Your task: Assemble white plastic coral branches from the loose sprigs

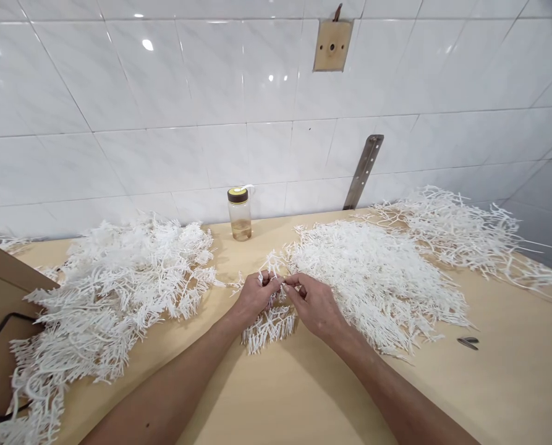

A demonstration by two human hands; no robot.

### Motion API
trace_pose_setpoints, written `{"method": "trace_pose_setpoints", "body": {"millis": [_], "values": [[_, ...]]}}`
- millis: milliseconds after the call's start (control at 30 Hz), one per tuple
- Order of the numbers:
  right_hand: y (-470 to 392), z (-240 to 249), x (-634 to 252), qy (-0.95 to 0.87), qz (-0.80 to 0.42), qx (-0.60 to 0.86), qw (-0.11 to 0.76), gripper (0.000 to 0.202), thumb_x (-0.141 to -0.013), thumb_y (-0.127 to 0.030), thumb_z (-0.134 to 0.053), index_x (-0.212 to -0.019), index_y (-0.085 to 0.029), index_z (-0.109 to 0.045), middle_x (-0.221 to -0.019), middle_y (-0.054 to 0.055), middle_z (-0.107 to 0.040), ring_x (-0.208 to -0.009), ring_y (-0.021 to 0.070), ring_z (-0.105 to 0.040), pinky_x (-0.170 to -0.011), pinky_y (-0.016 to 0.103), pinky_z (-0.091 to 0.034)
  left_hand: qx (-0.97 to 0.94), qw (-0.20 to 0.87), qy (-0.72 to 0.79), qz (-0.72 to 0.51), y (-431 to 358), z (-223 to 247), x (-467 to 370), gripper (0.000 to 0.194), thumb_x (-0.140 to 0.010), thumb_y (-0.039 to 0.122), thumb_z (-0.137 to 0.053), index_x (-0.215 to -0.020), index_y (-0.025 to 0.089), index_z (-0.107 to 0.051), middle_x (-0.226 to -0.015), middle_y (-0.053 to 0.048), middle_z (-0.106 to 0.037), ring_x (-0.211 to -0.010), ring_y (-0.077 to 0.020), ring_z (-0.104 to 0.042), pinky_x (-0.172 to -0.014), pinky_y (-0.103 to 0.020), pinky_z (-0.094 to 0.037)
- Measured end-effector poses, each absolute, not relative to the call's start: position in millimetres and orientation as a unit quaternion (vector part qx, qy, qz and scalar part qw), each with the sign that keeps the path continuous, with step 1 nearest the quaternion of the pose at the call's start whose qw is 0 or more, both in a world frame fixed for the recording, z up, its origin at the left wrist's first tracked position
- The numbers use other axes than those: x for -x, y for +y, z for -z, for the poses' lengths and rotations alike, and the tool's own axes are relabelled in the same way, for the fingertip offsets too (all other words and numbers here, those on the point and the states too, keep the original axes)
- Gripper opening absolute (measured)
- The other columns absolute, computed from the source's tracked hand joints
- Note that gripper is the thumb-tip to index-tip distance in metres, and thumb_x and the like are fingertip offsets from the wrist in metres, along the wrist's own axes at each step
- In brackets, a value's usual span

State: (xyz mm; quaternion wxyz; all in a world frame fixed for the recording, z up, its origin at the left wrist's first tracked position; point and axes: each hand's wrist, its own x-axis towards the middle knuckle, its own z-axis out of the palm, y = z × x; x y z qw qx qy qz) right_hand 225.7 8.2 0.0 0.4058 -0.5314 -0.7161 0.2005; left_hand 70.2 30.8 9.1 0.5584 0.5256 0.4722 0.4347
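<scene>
Close together near the middle of the table, both hands are at a small white branching piece (271, 330). My left hand (257, 295) is closed on its upper part, with white twigs showing above the fingers. My right hand (313, 303) has thumb and index finger pinched at the piece's right side, the tips almost touching my left hand; the exact spot it grips is too small to make out. A dense pile of white branching pieces (368, 278) lies just right of my right hand. Another large heap (127, 290) spreads to the left.
A lidded bottle (240, 216) with brown liquid stands by the tiled wall. Thinner white branches (461, 228) lie at the back right. A small metal tool (468, 342) is on the table's right side. A cardboard box (7, 321) stands at the left edge.
</scene>
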Motion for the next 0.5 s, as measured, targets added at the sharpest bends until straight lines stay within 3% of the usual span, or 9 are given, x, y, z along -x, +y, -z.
{"method": "trace_pose_setpoints", "body": {"millis": [133,333,500], "values": [[7.0,-0.9,-225.1,-0.703,-0.215,0.543,0.406,0.015,-0.089,-0.025,-0.054,-0.083,-0.019,-0.067,-0.071,0.001,-0.069,-0.060,0.0154,-0.059,-0.060,0.028,-0.044,-0.528,0.544,0.483,-0.438,30.3,-8.0,-70.2,0.032,-0.074,0.045,-0.073,-0.066,0.018,-0.058,-0.046,0.008,-0.042,-0.039,-0.0069,-0.034,-0.042,-0.023,-0.025],[8.7,-1.2,-225.1,-0.703,-0.225,0.542,0.403,0.011,-0.087,-0.020,-0.056,-0.085,-0.019,-0.067,-0.075,0.001,-0.070,-0.065,0.0156,-0.061,-0.062,0.027,-0.043,-0.536,0.543,0.491,-0.420,30.6,-8.6,-70.1,0.032,-0.075,0.046,-0.071,-0.068,0.019,-0.056,-0.046,0.008,-0.041,-0.038,-0.0071,-0.034,-0.039,-0.022,-0.024],[8.3,-2.2,-225.1,-0.707,-0.226,0.543,0.393,0.014,-0.087,-0.016,-0.054,-0.079,-0.019,-0.064,-0.070,0.000,-0.066,-0.064,0.0150,-0.058,-0.061,0.026,-0.040,-0.555,0.526,0.490,-0.419,33.6,-4.3,-70.1,0.035,-0.076,0.048,-0.070,-0.067,0.018,-0.054,-0.051,0.007,-0.045,-0.042,-0.0078,-0.039,-0.043,-0.022,-0.030]]}}
